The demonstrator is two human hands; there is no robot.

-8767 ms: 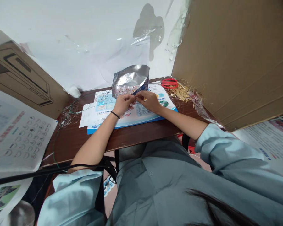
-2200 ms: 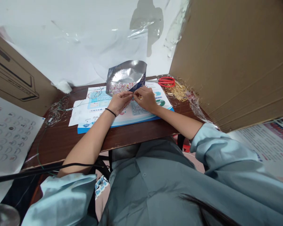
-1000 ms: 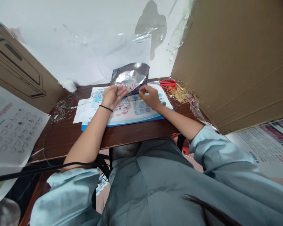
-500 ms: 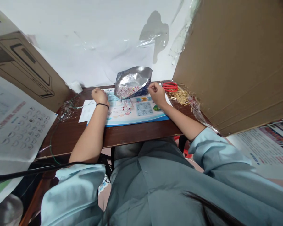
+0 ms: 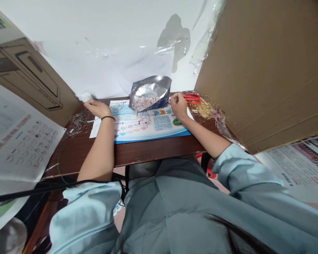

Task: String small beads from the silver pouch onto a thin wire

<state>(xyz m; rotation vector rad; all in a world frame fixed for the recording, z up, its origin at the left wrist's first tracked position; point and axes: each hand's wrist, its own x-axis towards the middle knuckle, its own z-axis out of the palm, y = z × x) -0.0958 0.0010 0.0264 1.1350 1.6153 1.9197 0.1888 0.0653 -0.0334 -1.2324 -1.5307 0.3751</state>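
Two bare hands reach across the wooden table (image 5: 159, 148): I see the left hand (image 5: 98, 109) lying flat and released near the far left corner, and the right hand (image 5: 178, 106) curled, its fingertips (image 5: 172, 97) pinched on something I cannot make out. Between them, a foil bag (image 5: 149, 86) of beads (image 5: 143, 103) stands on a printed booklet (image 5: 161, 130) near the far edge; red scissors (image 5: 191, 98) and brass pins (image 5: 204, 110) lie by the far right corner

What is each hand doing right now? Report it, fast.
Left hand: open, fingers stretched out, nothing visibly held.
Right hand: closed in a pinch; whether it holds anything cannot be told.
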